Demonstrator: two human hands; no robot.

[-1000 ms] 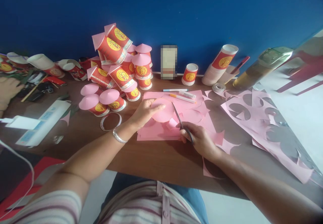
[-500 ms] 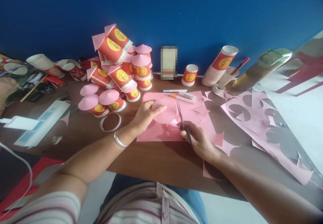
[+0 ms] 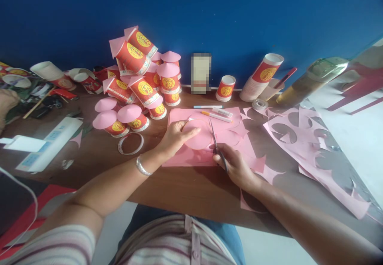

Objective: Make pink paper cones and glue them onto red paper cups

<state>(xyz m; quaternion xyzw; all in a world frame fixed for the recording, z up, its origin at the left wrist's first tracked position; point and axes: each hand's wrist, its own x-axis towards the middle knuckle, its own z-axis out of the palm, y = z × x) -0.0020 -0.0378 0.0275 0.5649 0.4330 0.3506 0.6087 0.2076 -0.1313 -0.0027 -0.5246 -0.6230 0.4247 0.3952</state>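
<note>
My left hand [image 3: 176, 137] pinches the left side of a round pink paper disc [image 3: 198, 134], thumb on top. Closed around the handles of a pair of scissors [image 3: 216, 137] is my right hand [image 3: 235, 163]. The blades point up and away, right beside the disc's right edge. Beneath both hands lie pink paper sheets [image 3: 176, 159] on the brown table. Behind the disc, an orange-tipped marker [image 3: 217, 116] and a blue one [image 3: 208, 106] rest near the paper.
Red cups with pink cone tops [image 3: 143, 91] are piled at left. A tape roll [image 3: 131, 144], power strip [image 3: 49, 145], single cup [image 3: 225, 88], leaning cup stack [image 3: 260, 77], bottle [image 3: 312, 79] and cut pink scraps [image 3: 317, 157] surround the work. Another person's hand [image 3: 7, 101] shows far left.
The pink disc has shifted slightly right and down, nearer the scissors, with my left hand moving a little along with it. My right hand is almost unmoved.
</note>
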